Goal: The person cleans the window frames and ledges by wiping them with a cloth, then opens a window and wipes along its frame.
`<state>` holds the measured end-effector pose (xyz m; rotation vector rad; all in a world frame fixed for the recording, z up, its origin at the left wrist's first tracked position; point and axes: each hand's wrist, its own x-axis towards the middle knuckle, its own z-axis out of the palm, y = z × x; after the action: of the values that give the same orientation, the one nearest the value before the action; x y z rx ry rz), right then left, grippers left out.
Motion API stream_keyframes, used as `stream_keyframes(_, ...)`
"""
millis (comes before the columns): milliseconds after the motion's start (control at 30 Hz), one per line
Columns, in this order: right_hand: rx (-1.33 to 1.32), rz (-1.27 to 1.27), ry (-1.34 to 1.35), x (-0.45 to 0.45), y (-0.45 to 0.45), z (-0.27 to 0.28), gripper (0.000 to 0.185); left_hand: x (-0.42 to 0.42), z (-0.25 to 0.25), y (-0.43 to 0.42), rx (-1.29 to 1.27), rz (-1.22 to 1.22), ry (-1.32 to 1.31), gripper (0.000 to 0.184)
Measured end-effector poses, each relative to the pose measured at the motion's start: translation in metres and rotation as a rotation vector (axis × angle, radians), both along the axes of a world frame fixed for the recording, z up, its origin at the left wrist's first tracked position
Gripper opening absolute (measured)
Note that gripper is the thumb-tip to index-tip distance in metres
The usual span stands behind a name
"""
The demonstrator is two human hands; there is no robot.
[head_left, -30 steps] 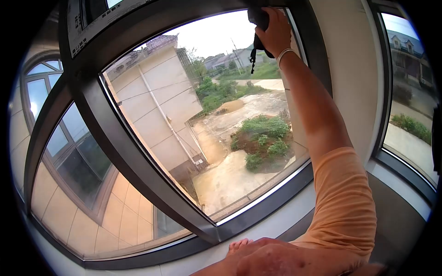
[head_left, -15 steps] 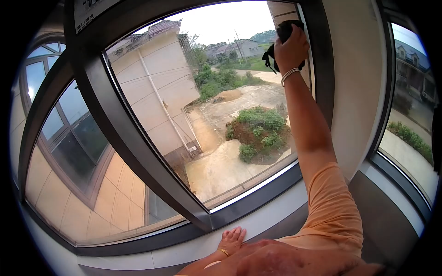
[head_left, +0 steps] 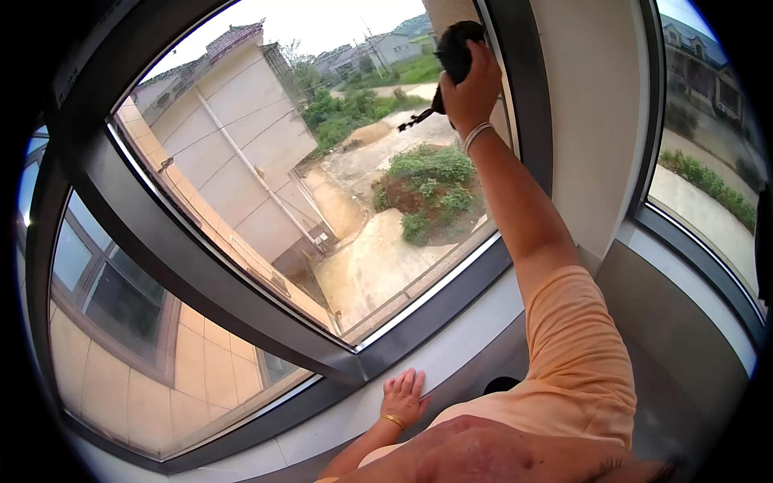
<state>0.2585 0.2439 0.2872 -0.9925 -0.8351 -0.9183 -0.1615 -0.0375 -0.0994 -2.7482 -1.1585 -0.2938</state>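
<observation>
High on the window pane [head_left: 354,189], near its upper right corner, my right hand [head_left: 477,90] is closed around a bunched black cloth [head_left: 456,52]. The cloth appears pressed to the glass, and a thin ragged end of it dangles to the lower left. Part of the cloth is hidden behind my fingers. A pale bracelet circles that wrist. Lower down, my left hand [head_left: 405,396] lies flat on the white window sill [head_left: 475,334], fingers stretched out and holding nothing.
A dark window frame [head_left: 217,241] surrounds the pane, with a narrower glazed section to its left. A wall strip [head_left: 592,113] separates it from another window [head_left: 708,153] at the right. Outside are a building [head_left: 233,145], concrete ground and a bushy mound [head_left: 427,189].
The view has shifted and tilted, so the window and both hands appear displaced. The cloth's loose end now trails further left of my right hand. My left hand stays on the sill.
</observation>
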Motion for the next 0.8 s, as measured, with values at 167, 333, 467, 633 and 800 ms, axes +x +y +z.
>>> stream_keyframes(167,-0.157,-0.056,0.36,0.022,0.002,-0.038,0.062,-0.003,-0.007,-0.001,-0.009,0.003,-0.004,0.069)
stream_keyframes(333,-0.018,0.265,-0.245,-0.185,-0.069,-0.094,0.054,-0.002,-0.005,-0.003,-0.01,0.007,0.041,0.07)
stream_keyframes(467,0.17,0.27,-1.059,-0.237,-0.077,-0.159,0.029,-0.001,0.0,-0.001,-0.005,0.009,0.03,0.072)
stream_keyframes(633,-0.075,0.276,-0.378,-0.077,-0.047,-0.139,0.061,-0.002,-0.003,0.001,-0.028,0.003,0.008,0.073)
stream_keyframes(800,-0.212,0.246,0.68,0.034,0.004,-0.186,0.063,-0.004,-0.005,-0.001,-0.017,-0.009,-0.014,0.077)
